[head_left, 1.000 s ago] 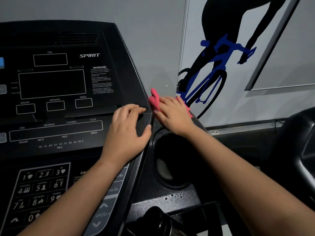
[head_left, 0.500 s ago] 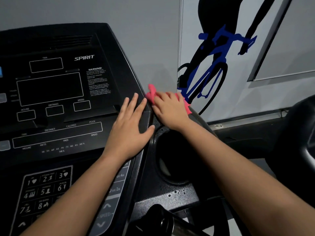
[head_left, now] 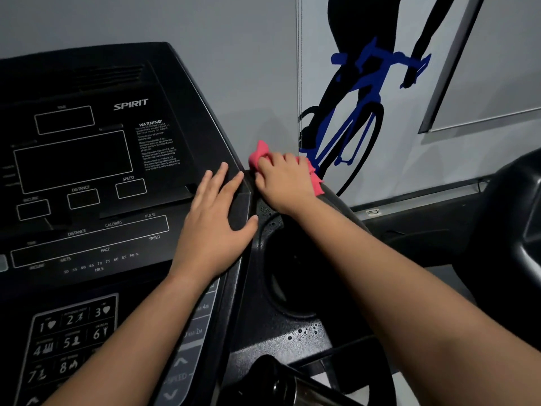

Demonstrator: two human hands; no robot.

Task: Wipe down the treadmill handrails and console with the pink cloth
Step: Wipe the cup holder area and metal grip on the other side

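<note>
The black treadmill console (head_left: pixel 87 159) fills the left half of the view, with dark display windows and a number keypad. My left hand (head_left: pixel 216 221) lies flat on the console's right edge, fingers straight and spread. Just right of it, my right hand (head_left: pixel 285 183) presses the pink cloth (head_left: pixel 259 155) against the top of the console's right wing, fingers curled over the bunched fabric. Pink folds stick out above and to the right of the hand. A dark handrail end (head_left: pixel 330 391) shows at the bottom.
A round cup holder (head_left: pixel 292 276) sits below my right hand, with water droplets (head_left: pixel 304 329) on the speckled tray around it. A grey wall with a cyclist graphic (head_left: pixel 351 112) stands behind. Another machine's dark handle (head_left: pixel 515 230) is at the right.
My left hand has gone from curled fingers to flat and spread on the console edge. My right hand with the cloth has shifted slightly up and left along the wing's top.
</note>
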